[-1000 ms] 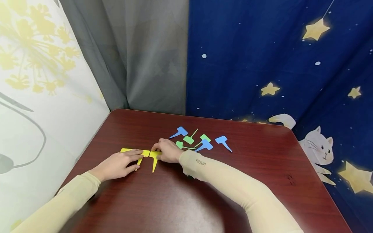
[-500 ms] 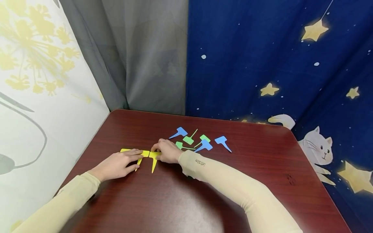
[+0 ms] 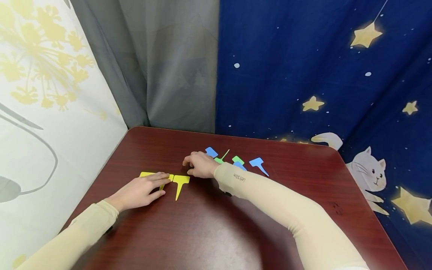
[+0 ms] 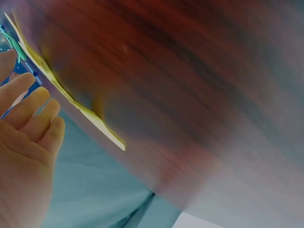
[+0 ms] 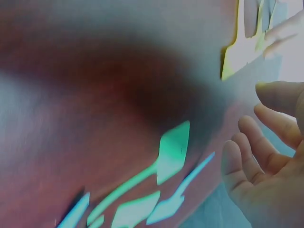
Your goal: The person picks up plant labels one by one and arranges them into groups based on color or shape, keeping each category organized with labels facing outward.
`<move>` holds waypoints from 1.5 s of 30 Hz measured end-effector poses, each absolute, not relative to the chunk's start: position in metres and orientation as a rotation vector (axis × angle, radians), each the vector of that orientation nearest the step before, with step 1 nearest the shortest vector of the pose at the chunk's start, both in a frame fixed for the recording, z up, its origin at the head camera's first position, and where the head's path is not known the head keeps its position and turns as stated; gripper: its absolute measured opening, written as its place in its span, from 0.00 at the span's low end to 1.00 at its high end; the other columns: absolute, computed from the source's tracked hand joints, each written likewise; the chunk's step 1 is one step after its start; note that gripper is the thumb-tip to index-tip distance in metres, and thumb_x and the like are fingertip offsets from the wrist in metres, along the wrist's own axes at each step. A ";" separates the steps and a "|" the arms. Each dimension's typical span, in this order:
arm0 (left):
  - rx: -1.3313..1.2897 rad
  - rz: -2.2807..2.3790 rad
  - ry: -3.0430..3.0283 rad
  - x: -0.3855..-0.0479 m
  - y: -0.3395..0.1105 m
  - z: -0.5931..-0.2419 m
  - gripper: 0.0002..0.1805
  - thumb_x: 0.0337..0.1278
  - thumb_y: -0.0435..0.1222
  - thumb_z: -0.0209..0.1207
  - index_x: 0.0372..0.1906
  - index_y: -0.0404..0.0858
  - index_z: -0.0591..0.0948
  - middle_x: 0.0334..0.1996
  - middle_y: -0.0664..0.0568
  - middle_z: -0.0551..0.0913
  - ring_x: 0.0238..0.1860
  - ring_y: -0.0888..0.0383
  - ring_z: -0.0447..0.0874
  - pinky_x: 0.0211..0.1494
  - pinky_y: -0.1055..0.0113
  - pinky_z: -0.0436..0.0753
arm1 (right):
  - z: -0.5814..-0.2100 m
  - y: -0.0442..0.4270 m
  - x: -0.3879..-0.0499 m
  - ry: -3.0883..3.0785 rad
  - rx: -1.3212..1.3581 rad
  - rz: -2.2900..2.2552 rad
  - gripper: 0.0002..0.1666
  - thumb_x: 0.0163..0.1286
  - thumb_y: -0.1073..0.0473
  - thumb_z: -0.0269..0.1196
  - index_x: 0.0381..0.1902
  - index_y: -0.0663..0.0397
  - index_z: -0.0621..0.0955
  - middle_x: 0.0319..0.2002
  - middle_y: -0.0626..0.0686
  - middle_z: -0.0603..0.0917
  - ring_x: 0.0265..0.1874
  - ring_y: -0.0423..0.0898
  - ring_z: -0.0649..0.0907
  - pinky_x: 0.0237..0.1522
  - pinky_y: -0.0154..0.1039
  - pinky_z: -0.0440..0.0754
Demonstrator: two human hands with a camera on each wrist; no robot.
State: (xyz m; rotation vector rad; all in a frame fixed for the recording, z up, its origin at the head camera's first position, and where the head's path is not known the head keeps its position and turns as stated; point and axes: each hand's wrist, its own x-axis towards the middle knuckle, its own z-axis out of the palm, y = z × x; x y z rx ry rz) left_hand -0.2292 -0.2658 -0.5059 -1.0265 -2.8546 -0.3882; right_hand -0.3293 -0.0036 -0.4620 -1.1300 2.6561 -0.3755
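Observation:
Yellow T-shaped plant labels [image 3: 181,179] lie in a row on the table, heads side by side and stems toward me. My left hand [image 3: 141,189] rests its nearly straight fingers on the left part of the row, partly covering it. Just right of the row, my right hand [image 3: 201,165] hovers with loosely bent fingers and nothing between them. The right wrist view shows its thumb and fingers apart, between the end yellow label [image 5: 236,56] and a green label [image 5: 173,152]. In the left wrist view the yellow labels [image 4: 95,121] appear edge-on beyond the fingers.
Beyond my right hand lie loose blue labels [image 3: 257,162] and green labels [image 3: 237,159], some overlapping and partly hidden by the hand and sleeve. The dark red wooden table [image 3: 209,232] ends at a grey curtain [image 3: 182,75] and a blue starry curtain [image 3: 270,75].
My right hand has let go of the end yellow label and moved right and slightly away from me, toward the loose labels. My left hand has stayed nearly in place on the row.

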 end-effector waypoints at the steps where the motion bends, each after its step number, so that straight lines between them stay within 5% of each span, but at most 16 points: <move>1: -1.037 -0.388 -2.854 -0.229 -0.264 -0.506 0.24 0.66 0.45 0.64 0.63 0.41 0.82 0.67 0.49 0.76 0.69 0.49 0.71 0.64 0.49 0.76 | -0.460 -0.001 -0.331 2.661 -1.131 -0.355 0.19 0.71 0.54 0.66 0.59 0.45 0.83 0.46 0.47 0.80 0.41 0.40 0.77 0.42 0.34 0.78; 13: -1.120 -0.388 -2.814 -0.221 -0.238 -0.500 0.29 0.67 0.45 0.64 0.68 0.38 0.77 0.70 0.44 0.72 0.71 0.47 0.69 0.68 0.50 0.73 | -0.455 0.038 -0.344 2.730 -0.992 -0.260 0.19 0.68 0.54 0.69 0.55 0.51 0.85 0.48 0.49 0.85 0.43 0.42 0.80 0.45 0.38 0.80; 25: -1.089 -0.361 -2.836 -0.222 -0.224 -0.504 0.31 0.66 0.45 0.64 0.69 0.36 0.75 0.71 0.44 0.70 0.71 0.46 0.69 0.65 0.48 0.75 | -0.474 0.045 -0.343 2.777 -0.910 -0.262 0.27 0.59 0.40 0.75 0.51 0.47 0.86 0.48 0.48 0.83 0.42 0.41 0.79 0.41 0.40 0.80; 45: -1.106 -0.305 -2.903 -0.228 -0.219 -0.509 0.32 0.65 0.49 0.65 0.68 0.38 0.77 0.70 0.45 0.71 0.69 0.47 0.71 0.58 0.50 0.81 | -0.479 0.049 -0.351 2.727 -0.814 -0.488 0.24 0.56 0.49 0.79 0.40 0.51 0.77 0.32 0.47 0.78 0.30 0.44 0.77 0.33 0.36 0.76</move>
